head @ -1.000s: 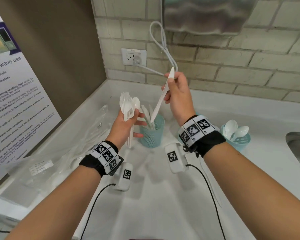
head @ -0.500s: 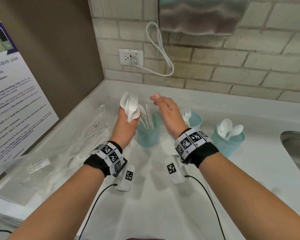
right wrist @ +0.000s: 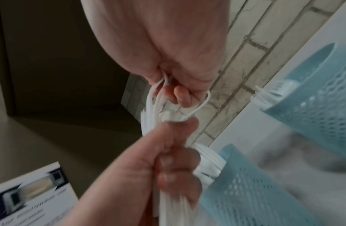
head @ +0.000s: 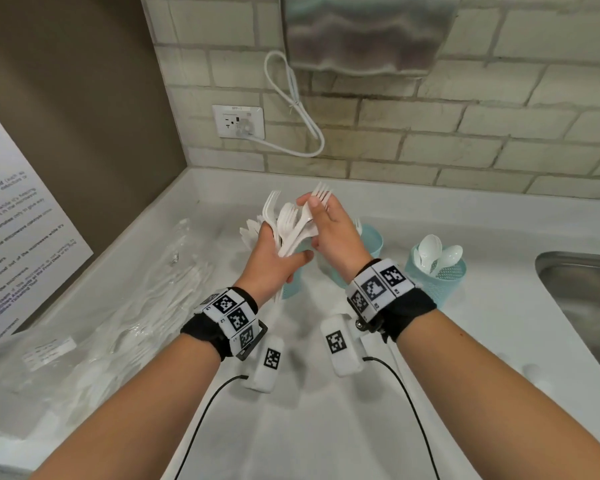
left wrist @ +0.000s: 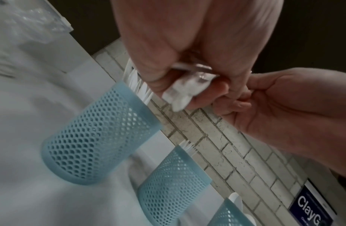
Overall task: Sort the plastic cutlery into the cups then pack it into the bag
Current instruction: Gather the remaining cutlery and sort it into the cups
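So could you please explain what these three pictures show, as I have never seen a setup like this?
There is no machine: a person works with bare hands and wears cameras. The big picture comes from a head camera looking down at a white counter. The other two come from cameras strapped to each wrist, looking along the hand.

The left hand grips a bundle of white plastic cutlery, mostly forks. The right hand pinches one fork from that bundle.

On the counter stand three blue mesh cups; the rightmost cup holds spoons. A clear bag lies at the left and a sink is at the right.
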Tool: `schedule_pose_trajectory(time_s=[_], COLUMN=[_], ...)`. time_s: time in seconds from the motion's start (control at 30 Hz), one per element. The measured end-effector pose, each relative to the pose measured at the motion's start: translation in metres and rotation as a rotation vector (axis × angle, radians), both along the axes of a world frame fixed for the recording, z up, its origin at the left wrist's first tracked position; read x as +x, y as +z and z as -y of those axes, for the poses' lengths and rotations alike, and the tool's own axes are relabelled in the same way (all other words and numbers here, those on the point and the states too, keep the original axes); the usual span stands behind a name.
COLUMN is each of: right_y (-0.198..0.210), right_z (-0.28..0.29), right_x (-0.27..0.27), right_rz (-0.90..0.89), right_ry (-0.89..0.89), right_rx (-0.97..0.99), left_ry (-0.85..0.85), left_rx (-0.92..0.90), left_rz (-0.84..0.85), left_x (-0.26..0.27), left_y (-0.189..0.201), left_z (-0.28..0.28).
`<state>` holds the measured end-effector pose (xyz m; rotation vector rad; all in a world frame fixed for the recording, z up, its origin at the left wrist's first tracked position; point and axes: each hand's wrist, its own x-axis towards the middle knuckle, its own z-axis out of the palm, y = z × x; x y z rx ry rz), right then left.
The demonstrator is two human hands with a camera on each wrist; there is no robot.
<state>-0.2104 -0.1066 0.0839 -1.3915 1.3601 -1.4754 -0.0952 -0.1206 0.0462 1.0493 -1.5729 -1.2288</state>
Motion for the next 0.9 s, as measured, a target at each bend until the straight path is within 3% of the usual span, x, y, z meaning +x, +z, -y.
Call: schedule_pose_trajectory(time_s=[0.17,0.33,0.43,0.57,0.73,0.9], right_y=[0.024,0.042,0.027,-0.013,-0.027,-0.01], right_z=[0.004,0.008,0.016,0.029,0.015,-0.002], right_x=[-0.042,-0.08,-0.09,-0.098,-0.095,-0.073], right_rz=[-0.02,-0.175,-0.288,-0.426,-0.447,-0.321], right_ry=[-0.127,-0.305,-0.318,-0.313,-0.244,-0.246], right_rx=[-0.056,-0.141,-0.123,0.043,0.233,0.106], left_ry=[0.022,0.024,-0.01,-0.053,-0.053,-0.047], left_rx=[0.009,-0.014,0.012,0.034,-0.026,-0.092], left_rz=[0.003,-0.026,-0.056,-0.062,-0.027,-0.004], left_x=[-0.012,-0.024,-0.033,-0.042,-0.048,-0.052], left_y=[-0.005,-0.009,-0.008,-0.009,-0.016,-0.016], left_z=[0.005,0.011,0.011,0.011,0.015,0.014])
